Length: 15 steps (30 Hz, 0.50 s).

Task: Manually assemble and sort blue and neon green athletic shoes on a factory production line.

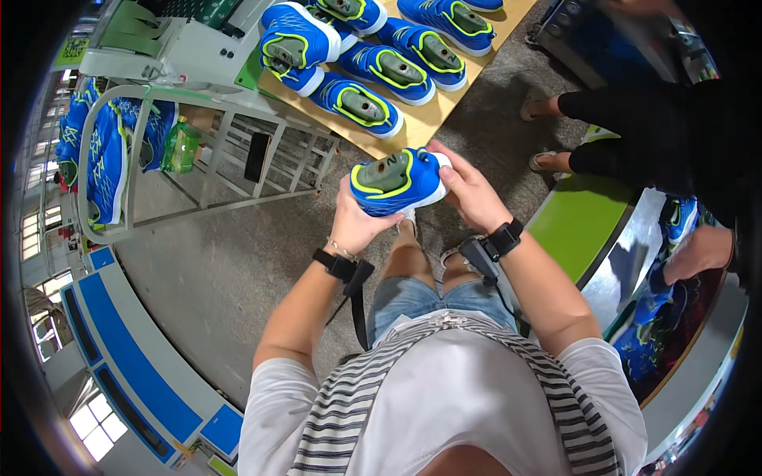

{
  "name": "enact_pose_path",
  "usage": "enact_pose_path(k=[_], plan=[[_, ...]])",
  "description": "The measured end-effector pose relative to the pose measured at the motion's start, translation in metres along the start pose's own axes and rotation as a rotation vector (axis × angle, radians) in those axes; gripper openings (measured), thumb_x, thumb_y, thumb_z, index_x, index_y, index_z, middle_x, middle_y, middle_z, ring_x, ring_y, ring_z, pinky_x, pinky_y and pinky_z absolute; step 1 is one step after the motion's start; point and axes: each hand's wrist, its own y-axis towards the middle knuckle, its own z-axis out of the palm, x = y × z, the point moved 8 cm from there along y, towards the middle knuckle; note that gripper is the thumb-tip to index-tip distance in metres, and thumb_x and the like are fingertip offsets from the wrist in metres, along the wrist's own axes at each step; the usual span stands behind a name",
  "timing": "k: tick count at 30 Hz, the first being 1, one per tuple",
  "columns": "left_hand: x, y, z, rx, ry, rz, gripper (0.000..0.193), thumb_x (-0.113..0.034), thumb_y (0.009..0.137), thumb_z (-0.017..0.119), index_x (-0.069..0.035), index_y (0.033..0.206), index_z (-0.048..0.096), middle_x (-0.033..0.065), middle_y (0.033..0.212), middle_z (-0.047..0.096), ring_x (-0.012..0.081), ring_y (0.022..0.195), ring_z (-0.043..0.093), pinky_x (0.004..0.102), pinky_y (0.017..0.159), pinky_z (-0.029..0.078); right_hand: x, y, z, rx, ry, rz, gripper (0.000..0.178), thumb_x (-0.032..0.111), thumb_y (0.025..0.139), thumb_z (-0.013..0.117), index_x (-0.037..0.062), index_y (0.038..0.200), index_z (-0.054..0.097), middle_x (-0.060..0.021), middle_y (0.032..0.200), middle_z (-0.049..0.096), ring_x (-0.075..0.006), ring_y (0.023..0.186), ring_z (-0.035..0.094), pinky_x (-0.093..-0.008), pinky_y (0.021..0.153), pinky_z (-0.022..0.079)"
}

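Observation:
Between my two hands is a blue sneaker (421, 178) with a yellow-green collar, a white sole and a dark green shoe last inside. My left hand (355, 218) grips it along the near left side, fingers wrapped underneath. At the other end, by the white sole, my right hand (470, 190) is closed on it with the thumb on the sole's edge. The sneaker is held in the air just in front of a wooden board (373, 144), where several like sneakers (361, 103) stand, some stacked, with lasts in them.
A metal rack (214, 151) on the left carries more blue sneakers (107, 166), a green bottle (181, 147) and a black phone (256, 157). At right, beside a green-edged bench (575, 222), a co-worker's hand (702, 254) is near blue shoe pieces. Another person's legs (591, 135) stand nearby.

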Motion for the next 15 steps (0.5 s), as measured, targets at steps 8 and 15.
enact_pose_path(k=[8,15], plan=[[-0.053,-0.024,-0.024,-0.524,0.695,0.783,0.068,-0.028,0.074,0.077,-0.017,0.13,0.04,0.016,0.138,0.042,0.0398,0.133,0.039,0.0634,0.112,0.013,0.033,0.009,0.027,0.326,0.136,0.17,0.058,0.03,0.098,0.059,0.0124,0.149,0.037,-0.0071,0.139,0.05,-0.0212,0.13,0.047,-0.0372,0.109,0.038],[0.036,-0.01,0.037,-0.097,1.012,0.51,0.062,-0.012,0.087,0.059,-0.032,0.144,0.046,0.014,0.159,0.019,0.0453,0.143,0.019,0.0657,0.113,0.011,-0.017,0.058,-0.056,0.097,-0.621,0.013,0.039,0.025,0.094,0.064,0.0094,0.129,0.055,-0.0105,0.116,0.058,-0.0181,0.108,0.055,-0.0293,0.098,0.042]])
